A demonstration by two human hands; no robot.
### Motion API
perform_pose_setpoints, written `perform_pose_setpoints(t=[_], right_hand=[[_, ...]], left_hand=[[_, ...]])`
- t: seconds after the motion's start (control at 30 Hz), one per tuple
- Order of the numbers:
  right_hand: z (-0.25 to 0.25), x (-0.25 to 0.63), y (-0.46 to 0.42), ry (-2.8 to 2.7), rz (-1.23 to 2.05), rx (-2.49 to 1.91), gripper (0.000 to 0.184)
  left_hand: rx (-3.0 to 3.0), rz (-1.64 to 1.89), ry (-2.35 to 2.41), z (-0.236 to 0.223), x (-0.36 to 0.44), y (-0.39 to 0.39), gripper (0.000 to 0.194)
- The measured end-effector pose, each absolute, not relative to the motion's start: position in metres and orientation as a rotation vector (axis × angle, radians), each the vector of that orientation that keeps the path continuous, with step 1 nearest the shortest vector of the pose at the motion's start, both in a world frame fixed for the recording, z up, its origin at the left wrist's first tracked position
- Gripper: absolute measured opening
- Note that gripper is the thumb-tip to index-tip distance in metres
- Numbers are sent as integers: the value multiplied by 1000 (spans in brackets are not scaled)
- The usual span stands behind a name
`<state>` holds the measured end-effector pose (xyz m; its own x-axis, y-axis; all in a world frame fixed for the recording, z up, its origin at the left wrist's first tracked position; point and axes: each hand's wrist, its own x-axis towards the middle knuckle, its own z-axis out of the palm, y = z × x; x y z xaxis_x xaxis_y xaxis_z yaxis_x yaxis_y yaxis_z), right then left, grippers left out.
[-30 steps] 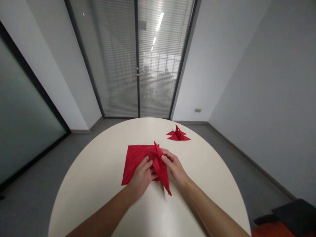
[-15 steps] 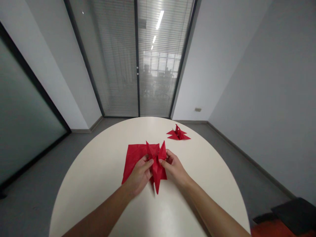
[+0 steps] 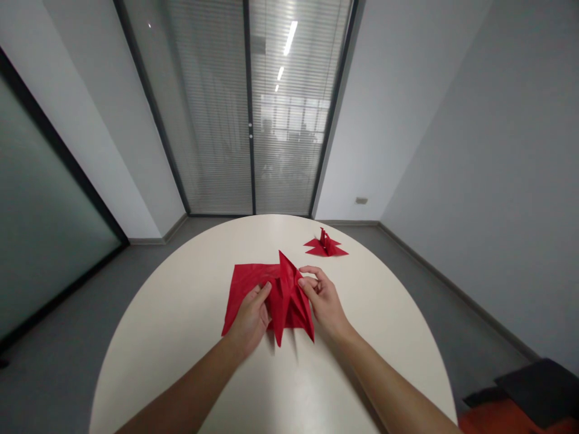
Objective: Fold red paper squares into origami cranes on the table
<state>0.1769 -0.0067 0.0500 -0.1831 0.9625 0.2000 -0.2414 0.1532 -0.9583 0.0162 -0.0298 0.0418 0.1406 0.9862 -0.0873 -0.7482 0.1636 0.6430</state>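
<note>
Turned since a moment ago, the folded red paper (image 3: 287, 289) is pinched between your left (image 3: 254, 310) and right hand (image 3: 324, 298). Flat red paper (image 3: 244, 286) lies beneath, at left.

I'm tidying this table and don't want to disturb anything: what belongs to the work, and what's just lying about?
In the work:
- folded red paper, held by left hand and right hand

Apparently just lying about:
- flat red paper, partly hidden
- red folded figure, near the far edge
</note>
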Motion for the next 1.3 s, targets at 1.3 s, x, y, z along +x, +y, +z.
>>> perform_pose_setpoints(t=[1.3], right_hand=[[42,172,-18,-1473,1073,-744,25]], left_hand=[[468,1161,436,40,9,-34,29]])
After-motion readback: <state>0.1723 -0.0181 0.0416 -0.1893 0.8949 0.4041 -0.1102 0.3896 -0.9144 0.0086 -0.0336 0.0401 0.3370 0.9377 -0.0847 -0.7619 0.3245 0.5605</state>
